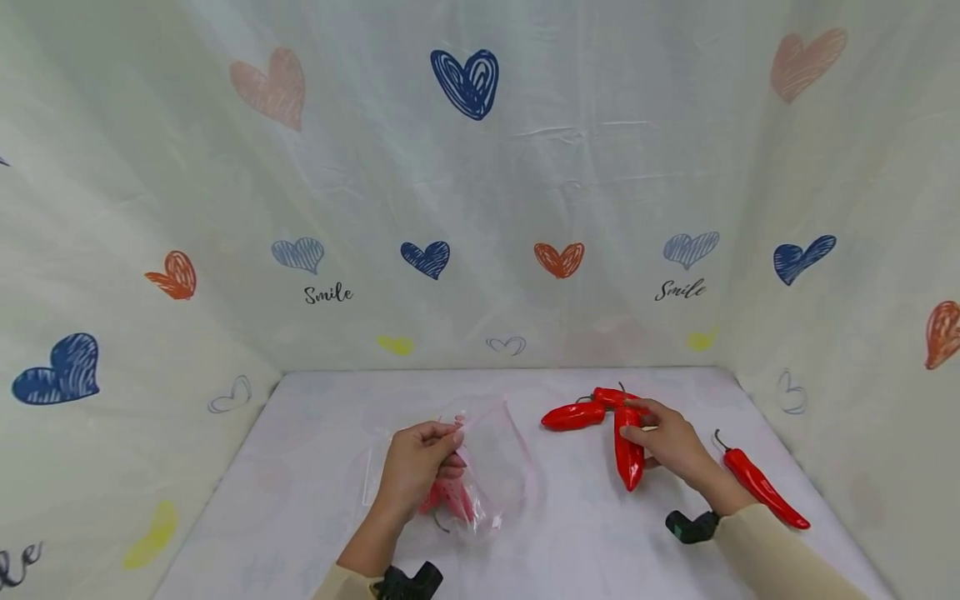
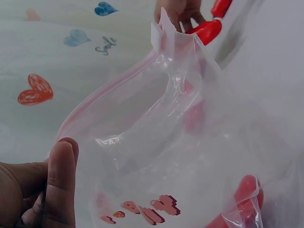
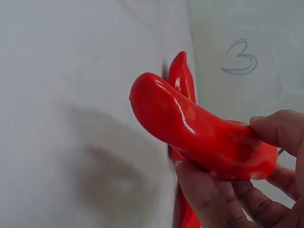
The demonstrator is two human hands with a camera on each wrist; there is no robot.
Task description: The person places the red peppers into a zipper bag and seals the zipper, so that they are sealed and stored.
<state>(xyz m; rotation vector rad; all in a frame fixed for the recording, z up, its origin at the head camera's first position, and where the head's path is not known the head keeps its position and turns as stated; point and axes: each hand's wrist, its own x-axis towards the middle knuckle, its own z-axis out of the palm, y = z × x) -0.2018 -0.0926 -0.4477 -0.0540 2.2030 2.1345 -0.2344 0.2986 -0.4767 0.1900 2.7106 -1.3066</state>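
Observation:
My left hand [image 1: 420,467] pinches the pink-edged rim of a clear plastic zip bag [image 2: 137,123] between thumb and fingers. The bag's mouth gapes in the left wrist view. Red chili peppers [image 1: 453,498] lie inside it, seen blurred through the film; their number cannot be told. To the right, my right hand [image 1: 675,442] grips a glossy red chili pepper [image 3: 204,133] between thumb and fingers, its rounded tip toward the camera and its stem end mostly hidden. Just behind the held pepper, two more red chili peppers [image 1: 573,416] lie on the table.
Another red chili pepper [image 1: 761,487] lies by the table's right edge, beside my right forearm. A white cloth covers the table [image 1: 322,442]. Curtains [image 1: 510,183] printed with hearts stand behind and at both sides. Black wrist cameras [image 1: 411,582] sit on both wrists.

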